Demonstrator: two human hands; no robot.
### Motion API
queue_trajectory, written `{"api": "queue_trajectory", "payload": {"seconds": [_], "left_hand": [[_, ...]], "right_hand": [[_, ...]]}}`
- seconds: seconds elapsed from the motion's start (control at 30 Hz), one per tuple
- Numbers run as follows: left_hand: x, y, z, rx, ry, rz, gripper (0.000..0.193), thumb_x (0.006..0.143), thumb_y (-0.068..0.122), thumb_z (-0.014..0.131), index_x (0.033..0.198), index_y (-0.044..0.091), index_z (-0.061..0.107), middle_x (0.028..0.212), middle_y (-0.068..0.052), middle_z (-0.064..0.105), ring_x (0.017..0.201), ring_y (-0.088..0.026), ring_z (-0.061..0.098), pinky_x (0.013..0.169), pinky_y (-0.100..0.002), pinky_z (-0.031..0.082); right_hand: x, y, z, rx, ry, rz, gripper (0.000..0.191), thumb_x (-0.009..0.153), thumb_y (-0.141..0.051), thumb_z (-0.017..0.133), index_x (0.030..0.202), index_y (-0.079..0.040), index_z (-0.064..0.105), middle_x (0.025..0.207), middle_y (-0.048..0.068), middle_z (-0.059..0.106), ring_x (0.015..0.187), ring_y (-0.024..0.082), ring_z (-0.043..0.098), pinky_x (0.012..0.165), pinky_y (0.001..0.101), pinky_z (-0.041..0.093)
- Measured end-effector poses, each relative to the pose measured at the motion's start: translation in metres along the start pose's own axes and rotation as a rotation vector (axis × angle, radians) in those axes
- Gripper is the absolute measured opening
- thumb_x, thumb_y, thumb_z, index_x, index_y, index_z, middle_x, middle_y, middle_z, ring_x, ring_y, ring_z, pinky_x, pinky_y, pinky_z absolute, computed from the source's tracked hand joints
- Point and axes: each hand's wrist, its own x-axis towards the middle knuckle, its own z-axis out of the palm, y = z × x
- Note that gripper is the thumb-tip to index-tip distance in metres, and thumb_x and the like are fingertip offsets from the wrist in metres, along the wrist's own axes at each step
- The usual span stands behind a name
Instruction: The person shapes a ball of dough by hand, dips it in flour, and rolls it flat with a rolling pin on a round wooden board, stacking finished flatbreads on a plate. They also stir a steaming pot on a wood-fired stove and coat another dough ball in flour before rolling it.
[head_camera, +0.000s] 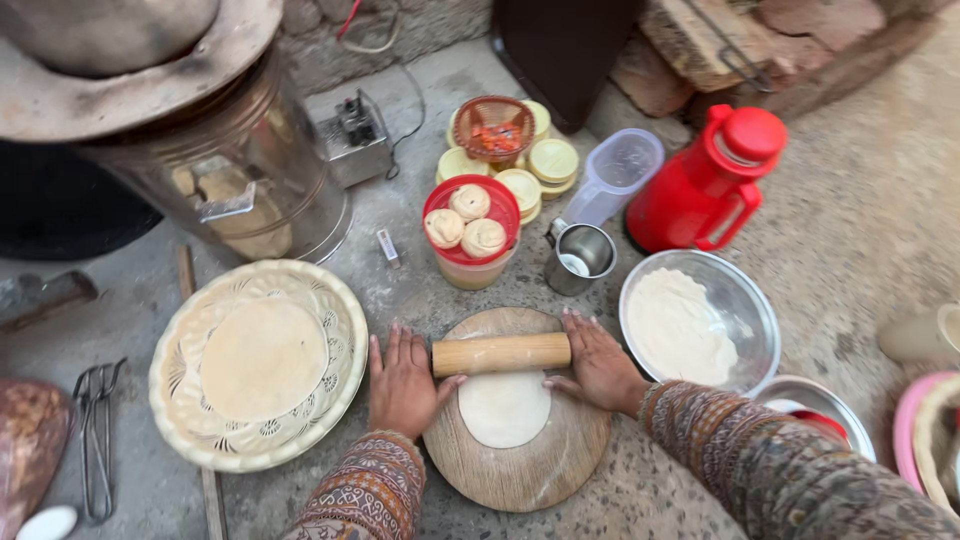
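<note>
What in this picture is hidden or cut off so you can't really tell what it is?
- Head view: the far edge of the dough round lies under the rolling pin.
- The small bowl is mostly covered by the right sleeve; its contents are unclear.
- The brown object is cut off by the left edge.
- What the orange basket holds is too small to tell.

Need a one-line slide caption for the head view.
Left hand and right hand press a wooden rolling pin over pale flat dough on a round wooden board.
</note>
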Motion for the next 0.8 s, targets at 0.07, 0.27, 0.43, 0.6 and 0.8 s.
{"api": "queue_trajectory", "payload": {"seconds": [0.07,0.27,0.43,0.6,0.8], "left_hand": [[-0.016,0.005,0.005,0.017,-0.020,0.016,0.102,0.087,0.076,0.050,0.152,-0.001,0.036,0.165,-0.019,0.028,0.155,-0.031,0.011,0.125,-0.056,-0.001],[-0.098,0.014,0.059,-0.127,0.314,0.078,0.108,0.076,0.074,0.055,0.144,-0.008,0.040,0.157,-0.024,0.033,0.150,-0.034,0.016,0.120,-0.059,0.003],[-0.025,-0.011,0.044,-0.113,0.343,0.042,0.097,0.088,0.072,0.049,0.147,-0.006,0.042,0.157,-0.022,0.039,0.153,-0.033,0.022,0.124,-0.055,0.006],[-0.053,0.001,0.058,0.029,0.286,0.019,0.102,0.087,0.075,0.049,0.143,-0.009,0.040,0.155,-0.024,0.036,0.152,-0.036,0.020,0.123,-0.058,0.003],[-0.115,0.007,0.086,-0.082,0.542,0.161,0.110,0.087,0.084,0.039,0.143,-0.011,0.036,0.154,-0.029,0.033,0.151,-0.037,0.017,0.122,-0.060,0.002]], "right_hand": [[-0.010,0.001,0.000,-0.004,0.004,-0.112,0.115,0.089,-0.070,0.059,0.154,0.014,0.012,0.160,0.033,0.023,0.151,0.042,0.021,0.124,0.0500,0.010],[-0.071,-0.025,0.006,0.043,-0.048,-0.198,0.126,0.082,-0.075,0.063,0.149,0.017,0.011,0.158,0.035,0.023,0.151,0.046,0.018,0.122,0.0569,0.008],[0.013,-0.002,-0.005,0.023,0.229,-0.236,0.111,0.087,-0.057,0.069,0.154,0.013,0.016,0.159,0.032,0.029,0.151,0.041,0.025,0.126,0.0522,0.013],[-0.005,-0.002,-0.004,0.010,0.271,-0.299,0.112,0.085,-0.059,0.067,0.154,0.013,0.016,0.159,0.032,0.027,0.150,0.043,0.024,0.125,0.0558,0.012],[-0.077,-0.036,0.014,0.082,0.175,-0.275,0.120,0.081,-0.072,0.065,0.151,0.012,0.015,0.155,0.031,0.025,0.146,0.045,0.020,0.119,0.0567,0.012]]}}
